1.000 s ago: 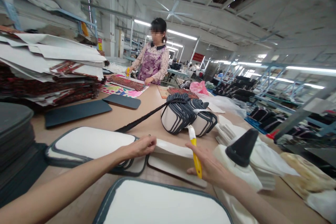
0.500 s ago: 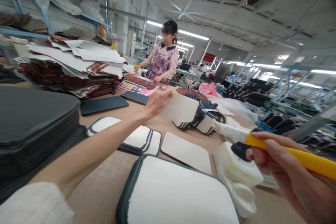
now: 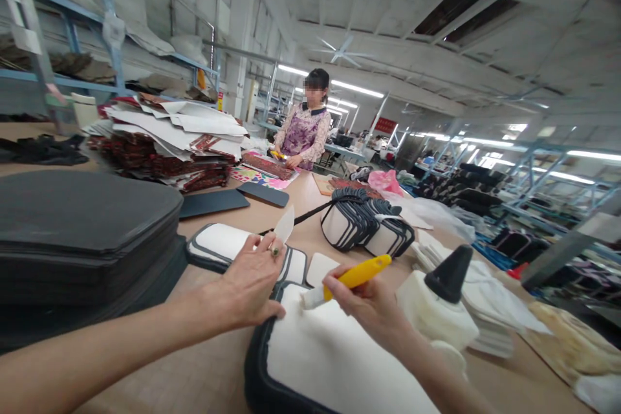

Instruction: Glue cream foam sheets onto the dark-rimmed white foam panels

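My right hand (image 3: 361,297) grips a brush (image 3: 361,273) by its yellow handle. The pale bristles touch the white top panel of a dark-edged stack (image 3: 334,352) in front of me. At that stack's far left edge is my left hand (image 3: 255,275), its thumb on the rim. Between its fingers a thin white panel (image 3: 284,225) sticks up, seen nearly edge-on and partly hidden by the hand. Beyond lie dark-edged white panels (image 3: 218,239) and a loose white panel (image 3: 323,265), partly covered by my hands.
A white bottle with a black cone cap (image 3: 439,310) stands on the right. Tall black sheets (image 3: 87,226) are stacked at left, with a paper-topped pile (image 3: 169,142) behind. Tied bundles (image 3: 363,223) lie mid-table. A co-worker (image 3: 308,123) stands across the table.
My left hand has come back toward me with the white panel, onto the near stack's edge. My right hand has swung left, bringing the brush down onto the stack.
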